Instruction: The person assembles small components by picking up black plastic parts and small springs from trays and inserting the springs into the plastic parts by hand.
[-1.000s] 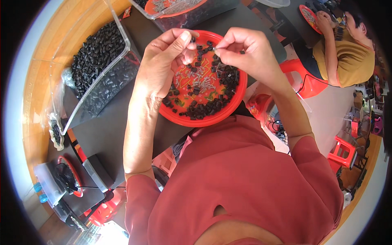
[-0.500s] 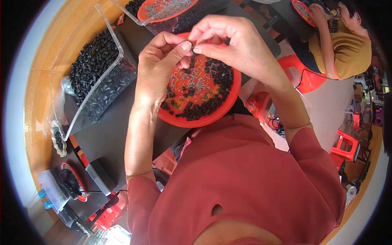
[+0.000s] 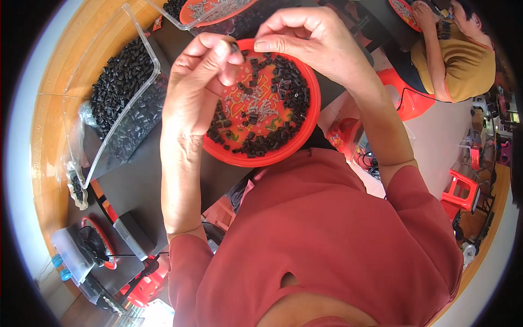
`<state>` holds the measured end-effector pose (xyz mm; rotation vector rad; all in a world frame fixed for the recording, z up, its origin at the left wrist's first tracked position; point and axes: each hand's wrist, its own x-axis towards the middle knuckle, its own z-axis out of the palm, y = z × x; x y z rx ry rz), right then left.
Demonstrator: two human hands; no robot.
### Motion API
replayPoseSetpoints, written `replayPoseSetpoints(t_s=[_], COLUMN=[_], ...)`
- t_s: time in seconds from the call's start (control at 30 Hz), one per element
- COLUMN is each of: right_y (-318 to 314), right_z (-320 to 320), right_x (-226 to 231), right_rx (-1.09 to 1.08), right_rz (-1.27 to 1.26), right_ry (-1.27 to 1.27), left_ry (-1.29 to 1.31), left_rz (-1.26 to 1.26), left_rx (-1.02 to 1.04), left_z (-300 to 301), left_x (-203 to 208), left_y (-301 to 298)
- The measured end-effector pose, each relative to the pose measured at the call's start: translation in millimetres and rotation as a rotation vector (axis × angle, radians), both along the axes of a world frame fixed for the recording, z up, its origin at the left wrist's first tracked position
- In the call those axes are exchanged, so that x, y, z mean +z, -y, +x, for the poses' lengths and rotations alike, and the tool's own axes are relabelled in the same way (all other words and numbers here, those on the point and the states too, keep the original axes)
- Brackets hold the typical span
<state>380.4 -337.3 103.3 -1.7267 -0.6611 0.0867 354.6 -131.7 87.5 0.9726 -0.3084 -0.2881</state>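
My left hand [image 3: 197, 73] is raised over the left rim of a round red tray [image 3: 298, 144], pinching a small black plastic piece [image 3: 235, 48] between thumb and fingers. A short gap separates it from my right hand [image 3: 318, 43], which hovers over the tray's far edge. The right thumb and forefinger come together at their tips; whatever they hold, if anything, is too small to make out. Inside the tray, small black plastic pieces [image 3: 267, 144] line the right and near sides. Small silvery springs [image 3: 263, 111] lie scattered in the middle, among a few more black pieces.
To the left stands a clear plastic bin [image 3: 155, 70] heaped with black pieces. Another clear bin [image 3: 188, 25] at the back carries an orange-red tray [image 3: 210, 20] of silvery parts. A co-worker [image 3: 455, 60] sits at far right. Red stools [image 3: 460, 191] stand on the floor.
My hands have parted: the left moved left with the black piece, and the right rose slightly away. The fingertips met above the tray before.
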Motion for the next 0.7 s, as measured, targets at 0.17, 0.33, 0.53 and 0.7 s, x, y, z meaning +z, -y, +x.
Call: replayPoseSetpoints(t_s=[0.17,0.33,0.53,0.7], right_y=[14,12,14,6], right_z=[21,25,21,24], right_x=[-56,-71,-60,-70], right_rx=[-0.246,-0.286,-0.268,-0.201], right_rz=[-0.504,-0.862,-0.905,-0.904], right_ry=[0.348,0.409,0.369,0.526], left_ry=[-0.055,-0.057,-0.056,-0.053], left_rz=[-0.12,-0.139,-0.143,-0.132], left_rx=[0.054,0.038,0.041,0.051], left_z=[6,4,3,4], left_x=[-3,0,1,2], left_y=[-10,-8,-11,-11])
